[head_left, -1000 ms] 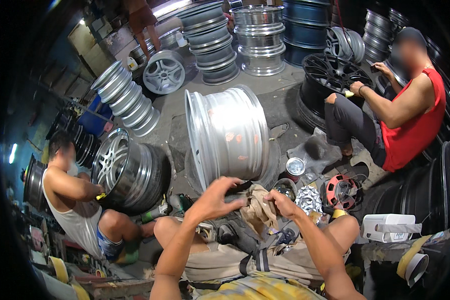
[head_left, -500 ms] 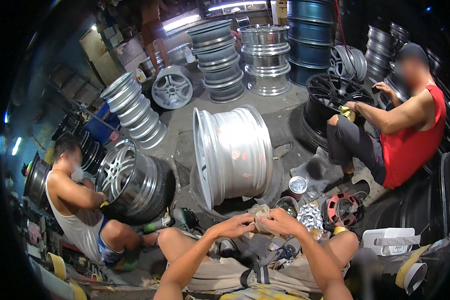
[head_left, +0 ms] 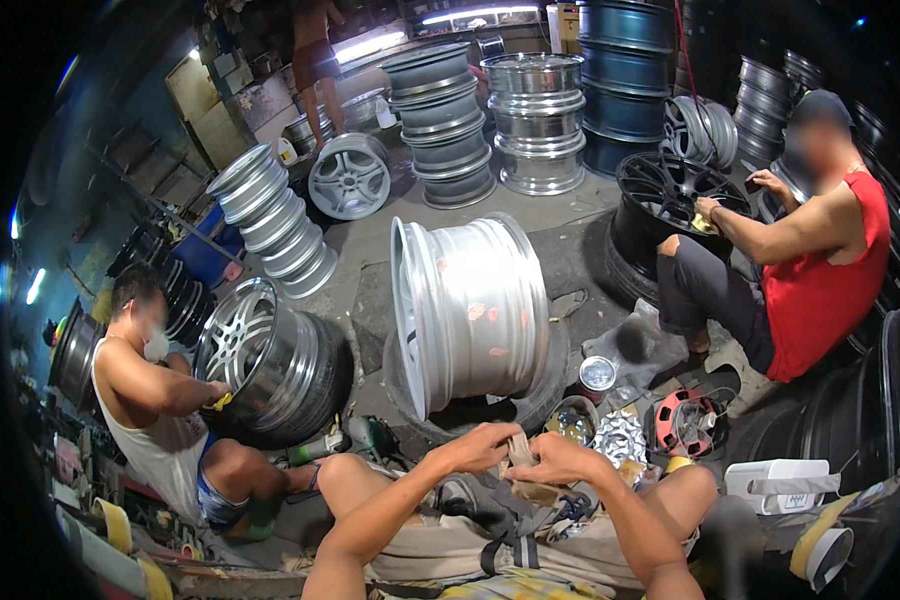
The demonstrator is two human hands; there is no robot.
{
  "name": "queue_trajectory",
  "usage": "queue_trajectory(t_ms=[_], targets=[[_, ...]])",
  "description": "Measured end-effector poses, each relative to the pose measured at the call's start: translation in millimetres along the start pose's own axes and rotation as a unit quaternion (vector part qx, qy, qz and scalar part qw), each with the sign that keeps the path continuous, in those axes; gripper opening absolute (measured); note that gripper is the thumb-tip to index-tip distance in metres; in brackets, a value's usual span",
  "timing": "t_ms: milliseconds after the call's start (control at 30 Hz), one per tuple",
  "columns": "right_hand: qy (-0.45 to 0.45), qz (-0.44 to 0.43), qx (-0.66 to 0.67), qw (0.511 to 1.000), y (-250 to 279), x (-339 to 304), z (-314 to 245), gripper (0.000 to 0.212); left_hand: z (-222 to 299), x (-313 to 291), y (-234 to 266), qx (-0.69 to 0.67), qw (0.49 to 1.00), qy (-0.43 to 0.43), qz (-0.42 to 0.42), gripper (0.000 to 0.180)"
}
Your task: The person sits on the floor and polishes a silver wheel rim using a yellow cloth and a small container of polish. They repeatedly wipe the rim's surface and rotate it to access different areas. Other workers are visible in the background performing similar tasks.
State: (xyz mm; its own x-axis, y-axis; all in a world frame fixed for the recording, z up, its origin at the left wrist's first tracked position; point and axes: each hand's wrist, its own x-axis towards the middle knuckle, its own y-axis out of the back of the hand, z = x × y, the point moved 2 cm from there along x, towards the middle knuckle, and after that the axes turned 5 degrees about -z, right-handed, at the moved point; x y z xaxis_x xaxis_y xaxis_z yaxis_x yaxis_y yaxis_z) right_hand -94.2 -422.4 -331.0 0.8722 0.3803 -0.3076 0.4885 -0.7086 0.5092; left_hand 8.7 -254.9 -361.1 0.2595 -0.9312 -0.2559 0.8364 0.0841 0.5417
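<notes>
Between my knees, my left hand [head_left: 483,447] and my right hand [head_left: 562,460] both grip a crumpled tan sheet [head_left: 519,453]; whether it is cloth or sandpaper I cannot tell. Part of it sticks out beneath my right fingers. Just beyond my hands a large silver wheel rim [head_left: 478,310] lies on its side, its barrel marked with several reddish-brown patches. Under the rim is a tyre [head_left: 558,385]. Near my right hand stand an open tin [head_left: 597,375] and a container with yellowish contents [head_left: 572,420].
A person in a white top [head_left: 150,440] works at a polished rim [head_left: 295,360] on the left. On the right, a person in red [head_left: 830,270] handles a black rim [head_left: 625,215]. Rim stacks [head_left: 440,130] stand behind. A red reel [head_left: 685,423] and white basket [head_left: 778,485] are near my right knee.
My hands have shifted on the tan sheet, which now shows upright between them and below my right fingers. Both neighbours' hands have moved slightly at their rims.
</notes>
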Motion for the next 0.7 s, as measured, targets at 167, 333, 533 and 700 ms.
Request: queue_trajectory(t_ms=[167,333,533,700], targets=[[-0.002,0.131,0.043,0.990,15,-1,12,0.069,-8,-16,13,-0.400,0.898,0.013,0.184,0.025],[0.067,0.253,0.341,0.903,14,15,33,0.029,43,-42,59,-0.663,0.721,-0.102,0.174,0.063],[0.045,0.297,0.435,0.849,10,19,55,0.019,67,-56,134,-0.606,0.705,-0.146,0.340,0.055],[0.047,0.337,0.350,0.873,4,24,67,0.032,85,-36,238,-0.152,0.749,-0.144,0.628,0.015]])
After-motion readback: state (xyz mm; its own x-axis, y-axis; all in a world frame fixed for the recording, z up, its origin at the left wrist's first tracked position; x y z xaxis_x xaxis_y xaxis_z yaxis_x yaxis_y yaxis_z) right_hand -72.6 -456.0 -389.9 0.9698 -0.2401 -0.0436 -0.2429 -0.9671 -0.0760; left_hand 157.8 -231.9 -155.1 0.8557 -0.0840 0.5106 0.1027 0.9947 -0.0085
